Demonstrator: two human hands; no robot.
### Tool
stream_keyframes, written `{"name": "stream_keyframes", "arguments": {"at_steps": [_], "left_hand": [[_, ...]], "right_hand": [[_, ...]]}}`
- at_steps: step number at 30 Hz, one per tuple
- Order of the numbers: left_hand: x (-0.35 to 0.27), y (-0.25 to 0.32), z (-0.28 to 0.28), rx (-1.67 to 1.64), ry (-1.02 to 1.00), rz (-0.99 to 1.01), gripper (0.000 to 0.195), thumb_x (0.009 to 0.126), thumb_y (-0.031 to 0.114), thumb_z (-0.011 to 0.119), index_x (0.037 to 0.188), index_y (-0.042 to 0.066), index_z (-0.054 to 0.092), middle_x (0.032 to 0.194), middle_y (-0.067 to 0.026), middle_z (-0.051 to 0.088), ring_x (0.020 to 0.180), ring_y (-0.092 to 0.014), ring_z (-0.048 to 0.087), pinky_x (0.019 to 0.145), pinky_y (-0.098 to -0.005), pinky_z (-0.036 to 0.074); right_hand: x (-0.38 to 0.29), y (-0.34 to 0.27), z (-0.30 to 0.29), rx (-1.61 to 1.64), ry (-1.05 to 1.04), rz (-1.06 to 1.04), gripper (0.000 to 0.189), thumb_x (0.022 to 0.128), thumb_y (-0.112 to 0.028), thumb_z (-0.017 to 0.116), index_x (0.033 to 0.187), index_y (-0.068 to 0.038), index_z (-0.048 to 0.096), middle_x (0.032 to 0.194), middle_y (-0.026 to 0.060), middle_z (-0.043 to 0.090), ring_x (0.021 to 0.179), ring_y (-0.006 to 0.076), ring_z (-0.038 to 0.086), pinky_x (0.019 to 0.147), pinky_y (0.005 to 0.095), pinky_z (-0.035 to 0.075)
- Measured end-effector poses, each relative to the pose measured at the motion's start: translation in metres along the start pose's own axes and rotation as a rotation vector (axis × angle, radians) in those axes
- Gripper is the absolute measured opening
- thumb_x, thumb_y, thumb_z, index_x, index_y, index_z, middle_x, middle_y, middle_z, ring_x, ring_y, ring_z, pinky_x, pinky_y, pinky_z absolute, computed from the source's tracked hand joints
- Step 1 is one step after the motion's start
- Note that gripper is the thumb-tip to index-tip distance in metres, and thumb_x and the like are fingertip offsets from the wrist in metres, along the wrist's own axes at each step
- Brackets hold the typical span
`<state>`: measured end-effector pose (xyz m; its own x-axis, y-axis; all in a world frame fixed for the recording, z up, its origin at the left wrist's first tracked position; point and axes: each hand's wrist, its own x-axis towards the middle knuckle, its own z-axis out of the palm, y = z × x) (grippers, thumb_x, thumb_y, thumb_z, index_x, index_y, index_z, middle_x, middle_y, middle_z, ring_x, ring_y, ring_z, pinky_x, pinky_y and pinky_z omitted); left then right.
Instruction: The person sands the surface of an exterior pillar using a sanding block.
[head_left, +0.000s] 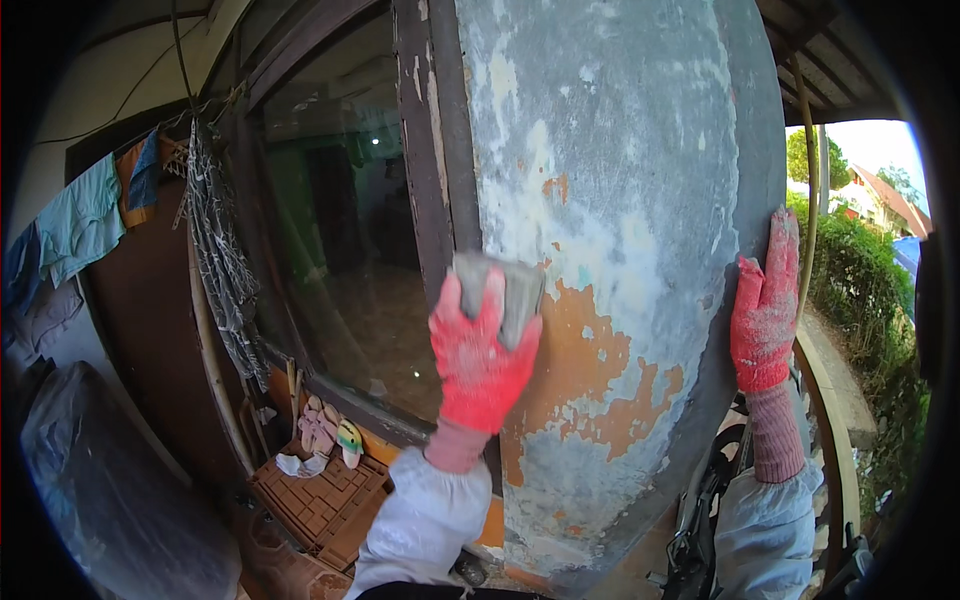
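My left hand (480, 352), in a dusty red coated glove, holds a grey block (517, 289) against the left edge of a wall pillar (622, 187), beside the dark wooden window frame (442, 135). The block looks like a sanding block or rubbing stone; motion blurs it. Worn grey and whitish paint covers the pillar, with orange patches (585, 345) bare to the right of the block. My right hand (766, 300), in a matching red glove, rests with straightened fingers on the pillar's right side and holds nothing.
Left of the window pane (337, 225) hang a grey cloth (217, 247) and other laundry (82, 214). Sandals (319, 424) lie on a brown plastic crate (322, 487). A plastic-covered bulk (112, 480) stands lower left. A bicycle-like black frame (694, 517) is below my right arm, near a railing (829, 427).
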<state>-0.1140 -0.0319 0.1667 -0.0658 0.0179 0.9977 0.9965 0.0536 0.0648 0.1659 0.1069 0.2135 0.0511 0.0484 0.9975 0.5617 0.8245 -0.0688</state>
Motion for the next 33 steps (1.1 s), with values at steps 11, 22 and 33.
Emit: {"name": "stream_keyframes", "arguments": {"at_steps": [11,22,33], "left_hand": [[0.019,-0.01,0.024,-0.033,0.153,0.069,0.087,0.073,0.033,0.087,0.147,0.014,0.048,0.147,-0.0263,0.036,0.134,-0.048,0.04,0.108,-0.0537,0.04],[0.077,-0.003,0.026,0.075,-0.064,-0.159,0.091,0.076,0.046,0.082,0.153,0.019,0.041,0.155,-0.0246,0.029,0.137,-0.046,0.041,0.107,-0.052,0.044],[0.225,-0.032,0.066,-0.003,0.142,-0.192,0.086,0.083,0.048,0.069,0.157,0.025,0.033,0.159,-0.0197,0.026,0.136,-0.045,0.041,0.111,-0.0491,0.041]], "right_hand": [[-0.003,0.001,0.0,0.027,0.0,0.03,0.059,0.096,-0.002,0.05,0.154,-0.002,0.037,0.159,0.0242,0.033,0.148,0.0375,0.034,0.115,0.0397,0.039],[-0.004,-0.002,-0.002,0.14,-0.003,0.085,0.059,0.095,-0.004,0.053,0.153,-0.003,0.04,0.158,0.0241,0.036,0.148,0.0387,0.034,0.12,0.0437,0.029],[-0.001,-0.003,-0.005,-0.041,0.008,0.005,0.059,0.092,-0.001,0.054,0.15,-0.001,0.044,0.156,0.0228,0.04,0.146,0.0384,0.037,0.119,0.043,0.03]]}}
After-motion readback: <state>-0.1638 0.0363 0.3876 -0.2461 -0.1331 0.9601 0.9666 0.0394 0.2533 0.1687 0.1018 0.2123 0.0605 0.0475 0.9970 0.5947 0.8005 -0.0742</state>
